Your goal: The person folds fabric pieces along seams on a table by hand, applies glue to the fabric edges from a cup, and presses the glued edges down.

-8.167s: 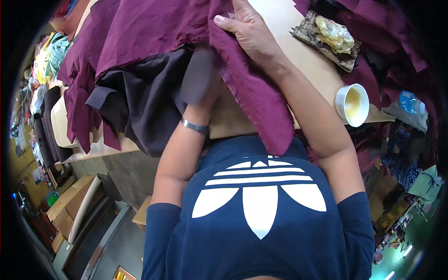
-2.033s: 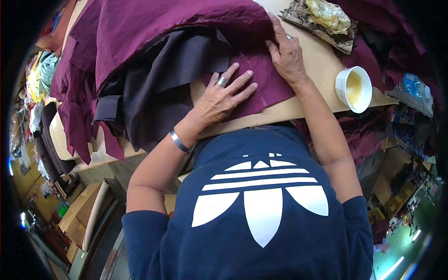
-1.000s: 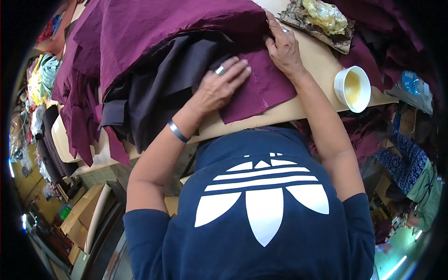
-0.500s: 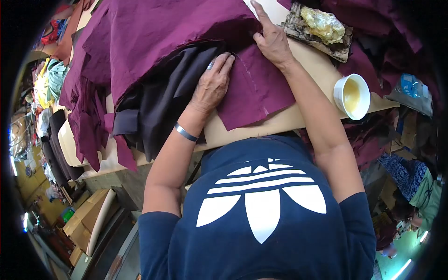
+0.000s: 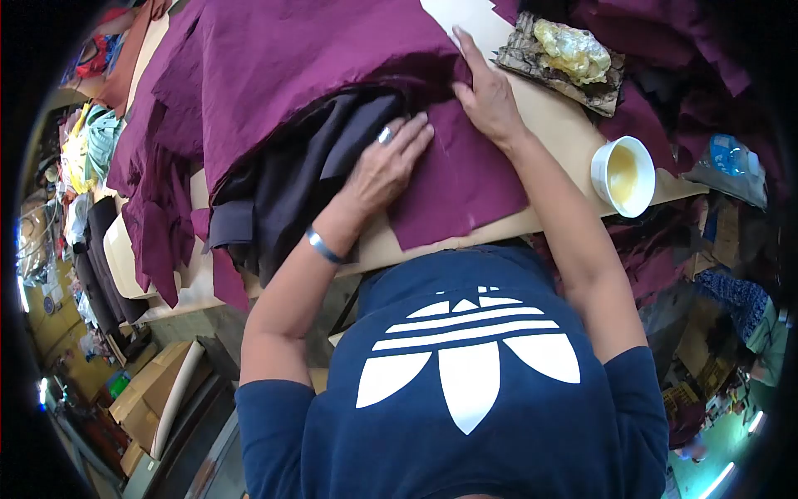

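A large sheet of maroon leather-like material lies over the table, its near edge curled up above dark, folded material. My left hand, a ring on one finger, rests with fingers extended where the dark folds meet a maroon flap. The flap reaches the table's near edge. At the far side of that flap is my right hand, index finger stretched out and thumb apart, touching the edge of the maroon material. Its other fingers are partly hidden.
A white bowl of yellowish liquid stands to the right on the tan table surface. Beyond it, a crumpled clear plastic lump sits on a rough slab. A plastic bag lies at far right. Cardboard stands below left.
My left hand has shifted slightly right and down, its fingers now on the maroon flap. My right hand has come slightly nearer. The maroon flap has slid a little toward me.
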{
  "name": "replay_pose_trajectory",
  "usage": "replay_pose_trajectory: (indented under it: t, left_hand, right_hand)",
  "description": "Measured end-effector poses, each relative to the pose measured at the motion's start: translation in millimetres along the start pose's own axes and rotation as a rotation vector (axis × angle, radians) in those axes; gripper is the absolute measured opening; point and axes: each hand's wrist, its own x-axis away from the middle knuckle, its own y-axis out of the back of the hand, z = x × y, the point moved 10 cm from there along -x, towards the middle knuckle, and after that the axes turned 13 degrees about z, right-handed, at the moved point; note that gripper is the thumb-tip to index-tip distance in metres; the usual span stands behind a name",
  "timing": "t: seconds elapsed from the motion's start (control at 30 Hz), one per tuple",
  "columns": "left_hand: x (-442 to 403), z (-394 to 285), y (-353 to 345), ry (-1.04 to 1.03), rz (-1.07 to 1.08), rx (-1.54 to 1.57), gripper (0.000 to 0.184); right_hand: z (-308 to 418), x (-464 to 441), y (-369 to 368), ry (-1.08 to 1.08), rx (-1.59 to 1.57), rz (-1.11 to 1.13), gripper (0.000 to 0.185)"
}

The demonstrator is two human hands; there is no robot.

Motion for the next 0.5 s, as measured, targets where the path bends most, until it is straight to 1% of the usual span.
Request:
replay_pose_trajectory:
  t: [0.07, 0.1, 0.17, 0.2, 0.3, 0.33, 0.43, 0.47, 0.5]
  left_hand:
    - [3, -10, 5, -0.011, 0.019, 0.045, 0.04]
    - [4, -10, 6, -0.013, 0.025, 0.09, 0.039]
    - [2, 7, 4, 0.076, 0.012, 0.12, 0.037]
    - [2, 12, -1, 0.121, 0.032, 0.115, 0.038]
    - [4, 9, 0, 0.107, -0.006, 0.085, 0.039]
    - [4, 9, -1, 0.105, -0.01, 0.085, 0.04]
    - [4, 12, -3, 0.108, -0.029, 0.084, 0.042]
    - [4, 13, -3, 0.111, -0.041, 0.087, 0.042]
    - [5, 14, -4, 0.113, -0.052, 0.091, 0.043]
  right_hand:
    - [-3, 16, -9, -0.154, -0.063, 0.135, 0.078]
    - [-2, 18, -8, -0.142, -0.059, 0.138, 0.079]
    - [4, 18, -6, -0.114, -0.061, 0.146, 0.082]
    - [0, 13, -1, -0.167, -0.103, 0.142, 0.081]
    - [6, -10, 7, -0.348, -0.182, 0.23, 0.079]
    - [8, -21, 8, -0.046, -0.241, 0.039, 0.076]
    - [3, -35, 6, -0.039, -0.271, -0.021, 0.072]
    - [7, -34, 17, 0.02, -0.235, -0.099, 0.069]
    - [2, -30, 17, 0.007, -0.216, -0.114, 0.067]
